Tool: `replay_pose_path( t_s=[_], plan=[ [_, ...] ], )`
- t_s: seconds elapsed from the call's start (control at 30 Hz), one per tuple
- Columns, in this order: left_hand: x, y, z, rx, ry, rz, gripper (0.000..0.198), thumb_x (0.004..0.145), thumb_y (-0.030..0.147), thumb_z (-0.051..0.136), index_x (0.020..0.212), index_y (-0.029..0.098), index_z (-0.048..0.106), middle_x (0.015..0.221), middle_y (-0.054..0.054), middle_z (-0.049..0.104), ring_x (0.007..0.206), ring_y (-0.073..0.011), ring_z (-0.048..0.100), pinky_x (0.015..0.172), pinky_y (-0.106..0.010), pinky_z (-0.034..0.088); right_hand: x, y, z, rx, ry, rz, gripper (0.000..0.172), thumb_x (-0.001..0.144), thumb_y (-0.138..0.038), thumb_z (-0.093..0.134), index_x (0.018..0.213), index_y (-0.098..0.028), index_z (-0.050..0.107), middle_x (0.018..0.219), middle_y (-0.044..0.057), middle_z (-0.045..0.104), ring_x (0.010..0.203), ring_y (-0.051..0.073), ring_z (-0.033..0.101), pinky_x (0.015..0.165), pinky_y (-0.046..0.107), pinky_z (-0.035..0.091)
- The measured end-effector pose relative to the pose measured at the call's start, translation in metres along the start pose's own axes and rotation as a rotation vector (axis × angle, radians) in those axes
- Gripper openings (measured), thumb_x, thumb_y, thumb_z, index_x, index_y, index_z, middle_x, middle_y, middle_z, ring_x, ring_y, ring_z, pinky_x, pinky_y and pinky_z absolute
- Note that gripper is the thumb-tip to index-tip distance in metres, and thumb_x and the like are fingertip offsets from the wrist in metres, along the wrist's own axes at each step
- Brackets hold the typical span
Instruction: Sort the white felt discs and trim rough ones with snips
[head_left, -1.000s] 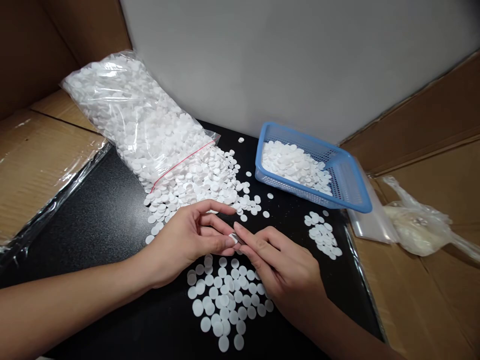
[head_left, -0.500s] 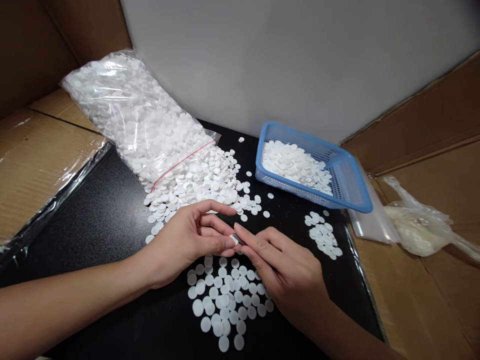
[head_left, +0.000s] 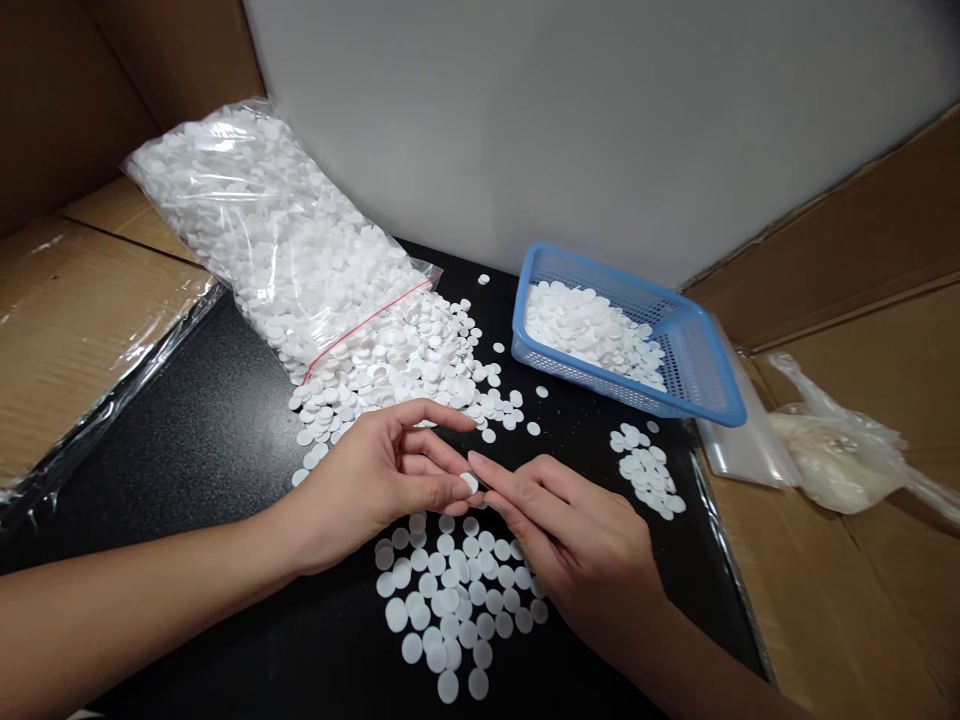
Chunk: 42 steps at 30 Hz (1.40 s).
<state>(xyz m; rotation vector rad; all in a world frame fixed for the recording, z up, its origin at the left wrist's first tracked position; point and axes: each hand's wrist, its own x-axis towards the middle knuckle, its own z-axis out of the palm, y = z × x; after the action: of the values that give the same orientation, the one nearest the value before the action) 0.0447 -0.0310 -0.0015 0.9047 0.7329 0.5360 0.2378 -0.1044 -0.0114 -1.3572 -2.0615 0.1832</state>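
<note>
My left hand pinches a small white disc between thumb and fingertips. Close against that disc, the thumb and index finger of my right hand come together; something thin and dark may sit between them, too small to make out. Below both hands, loose white discs lie spread on the black tabletop, mostly in one layer. Just behind my left hand, a heap of the same discs spills from the mouth of a clear zip bag with a red seal line.
A blue plastic basket holding many discs stands at the back right. In front of it lies a small cluster of discs. Clear plastic packaging rests on cardboard at right. A pale wall rises behind.
The dark grey thin piece seen at my right fingertips has almost dropped from sight, and the disc in my left hand shows more fully. Both hands stay nearly in place.
</note>
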Motion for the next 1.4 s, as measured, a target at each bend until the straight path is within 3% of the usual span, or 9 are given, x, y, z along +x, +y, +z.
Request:
replay_pose_path(
  t_s=[0.23,0.43,0.6,0.7,0.9,1.03,1.23,1.3,1.4],
  plan=[
    [0.003,0.004,-0.003,0.064,0.002,-0.014,0.035,0.077,0.014,0.078,0.108,0.016,0.064,0.085,-0.002,0.075,0.076,-0.0161,0.075,0.073,-0.026,0.06,0.004,0.013,-0.005,-0.017,-0.02,0.133,0.032,0.101,-0.018,0.05,0.125,-0.019,0.07,0.071,0.001,0.058,0.057,0.011,0.054,0.052,0.023,0.045],
    [0.013,0.022,-0.023,0.532,0.164,0.096,0.011,0.084,0.025,0.072,0.09,0.017,0.074,0.08,-0.001,0.075,0.07,-0.012,0.067,0.063,-0.02,0.052,0.01,0.039,-0.02,-0.105,0.006,0.333,0.034,0.102,-0.036,0.046,0.125,-0.022,0.067,0.076,0.002,0.062,0.061,0.016,0.058,0.055,0.027,0.046],
    [0.012,0.018,-0.029,0.866,-0.135,-0.007,0.009,0.087,0.02,0.066,0.085,0.019,0.075,0.083,-0.001,0.072,0.077,-0.0152,0.067,0.069,-0.024,0.051,0.011,0.04,-0.024,0.0,-0.032,0.477,0.028,0.095,-0.039,0.059,0.072,-0.023,0.057,0.057,-0.004,0.053,0.051,0.013,0.049,0.051,0.025,0.04],
    [0.008,0.009,-0.024,1.045,-0.252,0.099,0.016,0.088,0.015,0.062,0.085,0.02,0.076,0.085,-0.002,0.064,0.074,-0.0131,0.062,0.064,-0.022,0.046,0.01,0.035,-0.017,0.193,-0.141,0.474,0.019,0.097,-0.026,0.051,0.08,-0.022,0.059,0.075,-0.001,0.066,0.067,0.015,0.062,0.061,0.025,0.046],
    [0.007,0.01,-0.018,1.125,-0.141,0.282,0.021,0.095,0.015,0.05,0.095,0.021,0.07,0.091,-0.002,0.063,0.082,-0.0164,0.061,0.072,-0.026,0.045,0.005,0.022,-0.002,0.47,-0.339,0.42,0.023,0.099,-0.014,0.038,0.096,-0.022,0.059,0.091,0.002,0.068,0.081,0.016,0.065,0.071,0.028,0.052],
    [0.006,0.009,-0.015,1.081,-0.221,0.254,0.023,0.097,0.013,0.043,0.099,0.021,0.065,0.098,-0.003,0.068,0.09,-0.0181,0.062,0.08,-0.03,0.046,0.006,0.018,-0.008,0.582,-0.471,0.405,0.024,0.1,-0.012,0.037,0.096,-0.023,0.059,0.089,0.002,0.068,0.083,0.015,0.066,0.073,0.028,0.054],
    [-0.003,0.007,-0.004,1.055,-0.432,0.185,0.026,0.098,0.01,0.043,0.107,0.021,0.066,0.103,-0.006,0.067,0.097,-0.0187,0.062,0.084,-0.029,0.048,0.016,0.035,-0.004,0.245,-0.169,0.35,0.016,0.098,-0.016,0.047,0.092,-0.021,0.061,0.09,0.004,0.063,0.08,0.018,0.063,0.07,0.03,0.051],
    [-0.002,0.007,-0.005,1.04,-0.474,0.205,0.025,0.098,0.01,0.045,0.106,0.021,0.066,0.102,-0.005,0.068,0.099,-0.0187,0.061,0.084,-0.028,0.049,0.021,0.039,0.004,0.185,-0.142,0.312,0.008,0.095,-0.017,0.055,0.093,-0.021,0.061,0.092,0.004,0.061,0.082,0.018,0.063,0.072,0.03,0.051],
    [0.003,0.006,-0.013,1.089,-0.349,0.323,0.019,0.096,0.01,0.051,0.101,0.02,0.065,0.098,-0.003,0.066,0.096,-0.0183,0.061,0.085,-0.029,0.048,0.029,0.04,0.017,0.107,-0.171,0.293,0.007,0.091,-0.019,0.063,0.097,-0.02,0.059,0.092,0.004,0.059,0.078,0.018,0.062,0.068,0.03,0.05]
  ],
)
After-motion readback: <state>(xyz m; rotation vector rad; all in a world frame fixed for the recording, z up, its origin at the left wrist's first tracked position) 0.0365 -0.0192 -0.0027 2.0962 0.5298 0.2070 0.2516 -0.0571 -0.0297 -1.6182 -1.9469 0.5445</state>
